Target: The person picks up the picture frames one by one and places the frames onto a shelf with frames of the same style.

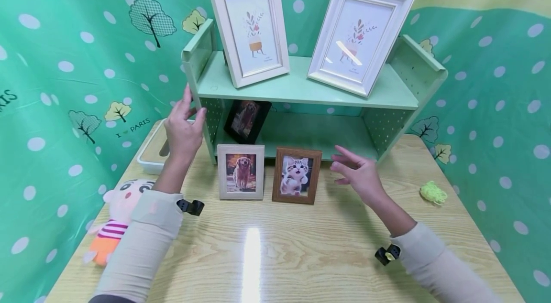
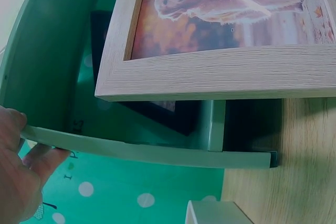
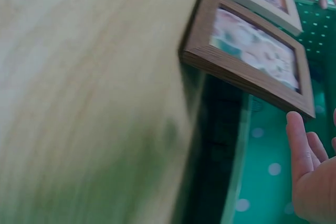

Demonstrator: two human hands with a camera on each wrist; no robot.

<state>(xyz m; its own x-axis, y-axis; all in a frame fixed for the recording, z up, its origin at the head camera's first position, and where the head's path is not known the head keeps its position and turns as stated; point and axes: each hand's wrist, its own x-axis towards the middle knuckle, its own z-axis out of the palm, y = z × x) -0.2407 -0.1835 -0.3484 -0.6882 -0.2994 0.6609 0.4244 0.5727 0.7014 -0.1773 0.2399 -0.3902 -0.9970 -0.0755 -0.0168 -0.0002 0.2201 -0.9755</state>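
Note:
At the left side panel of a pale green two-tier shelf (image 1: 301, 83), my left hand (image 1: 184, 128) pinches the front edge. In the left wrist view its fingers lie on both sides of that edge. My right hand (image 1: 355, 174) hovers with fingers apart, holding nothing, just right of a brown wooden photo frame (image 1: 318, 169) with a kitten picture. Beside that stands a whitewashed photo frame (image 1: 241, 196) with a golden dog picture. Both stand on the table before the shelf. A black photo frame (image 1: 259, 124) leans tilted on the lower tier, at the left.
Two large white picture frames (image 1: 281, 49) (image 1: 316, 61) with plant prints stand on the top tier. A plush toy (image 1: 114, 231) and a white-rimmed tray (image 1: 148, 167) lie at the left of the table (image 1: 310, 255). Yellow-green yarn (image 1: 433, 193) lies at the right.

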